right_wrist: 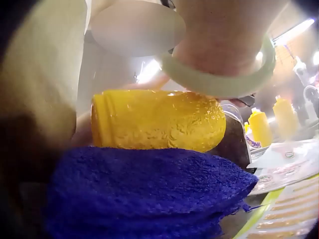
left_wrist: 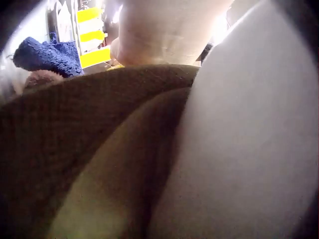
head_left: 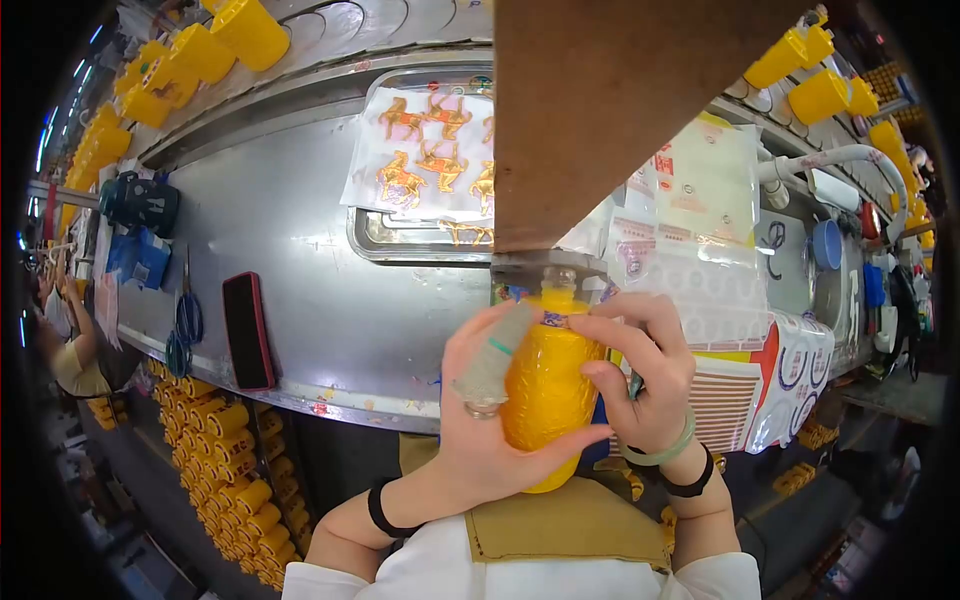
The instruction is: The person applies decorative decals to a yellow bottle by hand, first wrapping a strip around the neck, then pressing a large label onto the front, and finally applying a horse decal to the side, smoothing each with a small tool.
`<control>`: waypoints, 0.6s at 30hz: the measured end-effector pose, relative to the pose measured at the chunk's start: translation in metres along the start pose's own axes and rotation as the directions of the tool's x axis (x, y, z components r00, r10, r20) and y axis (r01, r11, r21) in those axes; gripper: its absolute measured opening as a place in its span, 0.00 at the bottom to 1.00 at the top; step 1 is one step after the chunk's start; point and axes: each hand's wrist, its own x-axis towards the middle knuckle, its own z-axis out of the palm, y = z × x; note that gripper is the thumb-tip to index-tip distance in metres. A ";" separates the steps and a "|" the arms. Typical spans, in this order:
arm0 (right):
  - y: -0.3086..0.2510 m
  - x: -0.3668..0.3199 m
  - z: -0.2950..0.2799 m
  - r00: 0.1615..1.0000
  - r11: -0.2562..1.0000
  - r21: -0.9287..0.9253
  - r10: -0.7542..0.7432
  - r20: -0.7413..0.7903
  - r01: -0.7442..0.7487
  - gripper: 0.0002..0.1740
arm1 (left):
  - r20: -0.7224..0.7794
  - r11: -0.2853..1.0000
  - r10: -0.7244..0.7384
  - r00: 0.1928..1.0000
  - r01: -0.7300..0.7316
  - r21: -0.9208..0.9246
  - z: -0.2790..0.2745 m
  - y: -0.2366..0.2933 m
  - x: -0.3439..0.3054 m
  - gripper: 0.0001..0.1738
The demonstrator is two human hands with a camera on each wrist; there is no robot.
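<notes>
In the head view the left hand (head_left: 470,430) grips a glossy yellow bottle (head_left: 550,390), its thumb across the lower front and its fingers up the left side. A pale translucent wrapping (head_left: 492,365) with a green line covers part of that hand. Below the bottle's clear neck (head_left: 559,278) lies a small blue patterned strip (head_left: 555,320). The right hand (head_left: 655,385) has bent fingers, with the index fingertip at the strip and the thumb against the bottle's side. The right wrist view shows the bottle's textured side (right_wrist: 159,119); the left wrist view shows mostly sleeve and brown cloth.
A metal tray (head_left: 375,240) holds several golden horse-shaped pieces on white paper. A phone (head_left: 247,330) and blue scissors (head_left: 187,315) lie on the metal table. Printed clear sheets (head_left: 700,260) lie at right. A large brown surface (head_left: 580,120) blocks the upper middle. Blue towel (right_wrist: 149,191) sits beneath the bottle.
</notes>
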 end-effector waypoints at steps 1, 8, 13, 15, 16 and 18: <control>0.000 0.000 0.000 1.000 1.000 0.002 -0.001 -0.007 0.001 0.18 | -0.010 1.000 0.003 1.000 -0.003 0.024 0.004 -0.003 -0.004 0.47; 0.005 -0.006 0.001 0.997 0.996 0.065 0.062 -0.039 -0.059 0.15 | 0.088 0.980 0.083 0.993 -0.097 0.172 0.003 -0.003 -0.001 0.51; 0.003 -0.007 0.001 0.996 0.993 0.088 0.086 -0.037 -0.083 0.13 | 0.084 0.959 0.138 0.987 -0.155 0.238 0.003 -0.001 0.002 0.49; 0.004 -0.007 0.002 0.994 0.992 0.094 0.093 -0.051 -0.088 0.13 | 0.085 0.949 0.157 0.984 -0.175 0.264 0.001 -0.002 0.003 0.48; 0.005 -0.007 0.002 0.993 0.991 0.101 0.098 -0.063 -0.091 0.13 | 0.096 0.950 0.157 0.983 -0.177 0.257 -0.001 -0.002 0.003 0.48; 0.006 -0.010 0.001 0.989 0.985 0.124 0.131 -0.063 -0.122 0.12 | 0.107 0.951 0.157 0.982 -0.180 0.250 -0.006 -0.008 0.002 0.48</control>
